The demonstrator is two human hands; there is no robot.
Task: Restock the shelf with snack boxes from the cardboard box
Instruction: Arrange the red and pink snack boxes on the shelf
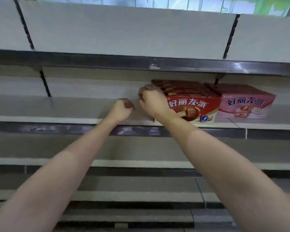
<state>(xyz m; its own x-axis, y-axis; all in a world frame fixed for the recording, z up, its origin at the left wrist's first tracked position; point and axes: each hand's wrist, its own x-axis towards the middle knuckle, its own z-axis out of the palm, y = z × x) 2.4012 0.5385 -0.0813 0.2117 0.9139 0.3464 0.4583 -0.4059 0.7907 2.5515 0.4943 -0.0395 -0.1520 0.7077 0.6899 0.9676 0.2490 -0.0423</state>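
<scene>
The red snack box [191, 104] sits on the shelf [57, 113], long axis running left to right, touching the pink snack box [246, 104] on its right. The right hand [153, 102] is nearer, its fingers curled against the red box's left end; whether it grips cannot be told. The left hand [122, 108] hovers fisted and empty, just left. Both fronts read "好丽友·派"; the red one shows "10".

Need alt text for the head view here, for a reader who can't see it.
A person's right hand grips the left end of a red snack box on a store shelf, beside a pink snack box to its right. The left hand, fingers curled and holding nothing, hovers just left of it. The shelves above and below show no stock.
</scene>
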